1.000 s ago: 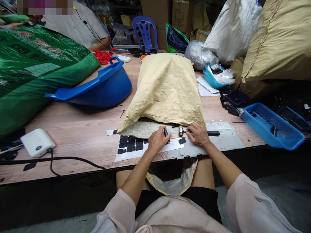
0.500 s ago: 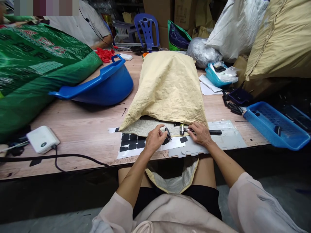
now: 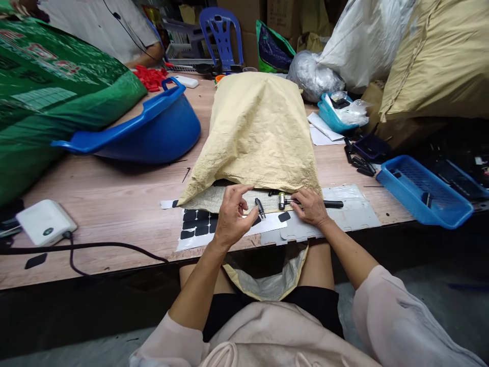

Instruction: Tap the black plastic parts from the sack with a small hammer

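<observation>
Table [image 3: 114,196] spans the view; sack [image 3: 257,127] lies at 12 o'clock from the seat, mouth toward 6; tub [image 3: 153,132] sits at 11; left hand [image 3: 233,216] has thumb and forefinger spread, other fingers curled; right hand [image 3: 311,206] lies over hammer [image 3: 281,201], fingers bent, grip cannot be told; hammer head points to 9; black part [image 3: 260,208] lies at left hand's 3 o'clock, just beside thumb.

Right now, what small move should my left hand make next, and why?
I'd probably close your left hand on the small black piece: its thumb and forefinger are spread apart, and the piece lies right by the thumb tip. Your right hand covers part of the mallet handle, so the left looks freer.
</observation>
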Demonstrator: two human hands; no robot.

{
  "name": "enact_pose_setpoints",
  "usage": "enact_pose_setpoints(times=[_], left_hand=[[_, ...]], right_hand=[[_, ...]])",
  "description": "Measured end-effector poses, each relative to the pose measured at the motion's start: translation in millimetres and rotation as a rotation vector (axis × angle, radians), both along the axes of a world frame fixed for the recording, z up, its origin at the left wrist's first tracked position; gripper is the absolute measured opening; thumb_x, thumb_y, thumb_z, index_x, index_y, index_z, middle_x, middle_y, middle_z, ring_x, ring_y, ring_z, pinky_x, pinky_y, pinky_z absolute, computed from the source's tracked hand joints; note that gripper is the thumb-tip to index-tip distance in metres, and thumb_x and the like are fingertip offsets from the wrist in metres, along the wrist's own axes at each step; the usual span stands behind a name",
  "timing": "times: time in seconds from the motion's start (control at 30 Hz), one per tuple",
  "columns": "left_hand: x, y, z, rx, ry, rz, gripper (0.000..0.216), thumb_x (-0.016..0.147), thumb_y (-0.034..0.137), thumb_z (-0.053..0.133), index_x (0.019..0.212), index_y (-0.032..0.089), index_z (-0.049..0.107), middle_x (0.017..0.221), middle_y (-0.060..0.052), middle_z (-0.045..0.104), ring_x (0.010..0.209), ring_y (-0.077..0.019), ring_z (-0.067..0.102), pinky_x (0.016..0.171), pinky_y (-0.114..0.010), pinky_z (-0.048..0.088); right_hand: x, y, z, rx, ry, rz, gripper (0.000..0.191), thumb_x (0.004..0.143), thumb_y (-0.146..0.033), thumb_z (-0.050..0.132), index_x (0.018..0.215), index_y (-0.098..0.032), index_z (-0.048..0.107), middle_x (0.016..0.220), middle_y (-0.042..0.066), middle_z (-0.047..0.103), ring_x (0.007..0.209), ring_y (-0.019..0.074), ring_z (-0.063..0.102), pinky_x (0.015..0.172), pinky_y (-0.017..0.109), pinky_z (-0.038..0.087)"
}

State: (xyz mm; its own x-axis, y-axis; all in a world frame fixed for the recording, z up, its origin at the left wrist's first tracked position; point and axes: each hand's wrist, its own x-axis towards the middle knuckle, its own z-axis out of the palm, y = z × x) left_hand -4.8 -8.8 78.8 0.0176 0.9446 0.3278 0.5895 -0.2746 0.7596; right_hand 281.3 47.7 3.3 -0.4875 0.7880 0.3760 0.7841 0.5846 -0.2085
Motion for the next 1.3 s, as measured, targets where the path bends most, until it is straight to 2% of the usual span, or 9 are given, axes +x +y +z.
enact_pose_setpoints(times=[0.13, 0.23, 0.33, 0.4, 0.6, 0.87, 0.93, 1.1, 1.3], left_hand=[[-5.6, 5.1, 17.4, -0.016, 0.136, 0.180, 0.056, 0.085, 0.022, 0.066, 0.139, 0.025, 0.056, 0.135, -0.009, 0.056, 0.068, -0.0091, 0.056, 0.070, -0.028, 0.054], [-13.6, 10.5, 24.1, -0.265, 0.300, 0.321, 0.049, 0.083, 0.020, 0.067, 0.131, 0.025, 0.062, 0.111, -0.004, 0.067, 0.070, -0.0141, 0.059, 0.070, -0.030, 0.049], [-16.1, 10.5, 25.4, -0.525, 0.358, 0.238, 0.030, 0.083, 0.022, 0.067, 0.113, 0.025, 0.067, 0.079, 0.002, 0.065, 0.074, -0.0190, 0.062, 0.065, -0.029, 0.040], [-12.8, 8.2, 24.3, -0.568, 0.301, 0.115, 0.027, 0.082, 0.023, 0.067, 0.109, 0.026, 0.068, 0.072, 0.004, 0.062, 0.073, -0.0184, 0.061, 0.064, -0.028, 0.038], [2.1, 9.2, 18.3, -0.449, 0.123, -0.071, 0.036, 0.077, 0.020, 0.065, 0.112, 0.025, 0.068, 0.070, 0.007, 0.057, 0.064, -0.0135, 0.055, 0.064, -0.026, 0.041], [-5.3, 23.4, 5.9, -0.243, 0.081, -0.176, 0.050, 0.076, 0.011, 0.059, 0.124, 0.024, 0.065, 0.101, 0.001, 0.062, 0.059, -0.0093, 0.051, 0.064, -0.026, 0.047], [-9.4, 27.7, -1.1, -0.217, 0.138, -0.210, 0.055, 0.075, 0.006, 0.055, 0.126, 0.025, 0.064, 0.113, -0.002, 0.064, 0.065, -0.0113, 0.055, 0.069, -0.028, 0.050], [-18.2, 38.4, -26.7, -0.194, 0.313, -0.383, 0.064, 0.065, -0.004, 0.052, 0.120, 0.025, 0.068, 0.133, -0.004, 0.066, 0.117, -0.0255, 0.058, 0.103, -0.040, 0.048], [-19.2, 45.4, -56.5, -0.257, 0.307, -0.314, 0.034, 0.081, 0.018, 0.072, 0.114, 0.025, 0.074, 0.111, -0.005, 0.070, 0.108, -0.0278, 0.056, 0.100, -0.044, 0.046]], right_hand=[[0.2, 0.0, -0.7, -0.011, -0.010, 0.004, 0.018, 0.101, -0.035, 0.056, 0.102, -0.022, 0.069, 0.099, 0.008, 0.067, 0.096, 0.0248, 0.055, 0.089, 0.038, 0.042], [0.2, -0.3, -0.8, -0.022, -0.009, -0.002, 0.017, 0.101, -0.034, 0.057, 0.103, -0.022, 0.069, 0.099, 0.008, 0.067, 0.096, 0.0248, 0.055, 0.090, 0.038, 0.042], [0.2, -0.5, -0.9, -0.014, -0.008, -0.003, 0.017, 0.101, -0.034, 0.057, 0.103, -0.022, 0.069, 0.099, 0.008, 0.067, 0.094, 0.0247, 0.055, 0.088, 0.038, 0.041], [0.1, -0.6, -0.9, 0.000, -0.011, -0.002, 0.018, 0.101, -0.035, 0.057, 0.102, -0.022, 0.069, 0.099, 0.008, 0.067, 0.093, 0.0244, 0.055, 0.087, 0.038, 0.041], [-0.5, -0.3, -1.0, 0.012, -0.013, 0.000, 0.016, 0.100, -0.034, 0.058, 0.102, -0.022, 0.068, 0.098, 0.007, 0.067, 0.092, 0.0241, 0.054, 0.087, 0.037, 0.040], [-1.3, -0.9, -0.5, 0.026, -0.029, -0.003, 0.017, 0.101, -0.035, 0.058, 0.102, -0.021, 0.068, 0.100, 0.007, 0.068, 0.092, 0.0236, 0.054, 0.086, 0.036, 0.040], [-1.5, -1.3, 0.0, 0.026, -0.027, -0.003, 0.017, 0.101, -0.035, 0.058, 0.102, -0.021, 0.068, 0.099, 0.007, 0.068, 0.092, 0.0235, 0.054, 0.086, 0.036, 0.040], [-1.2, -0.3, 0.3, 0.017, -0.017, -0.004, 0.016, 0.100, -0.034, 0.059, 0.101, -0.021, 0.068, 0.098, 0.007, 0.068, 0.092, 0.0238, 0.054, 0.086, 0.036, 0.040], [2.2, -5.3, 2.2, 0.030, 0.010, 0.008, 0.018, 0.098, -0.034, 0.059, 0.105, -0.021, 0.069, 0.101, 0.009, 0.067, 0.096, 0.0256, 0.055, 0.088, 0.038, 0.042]])
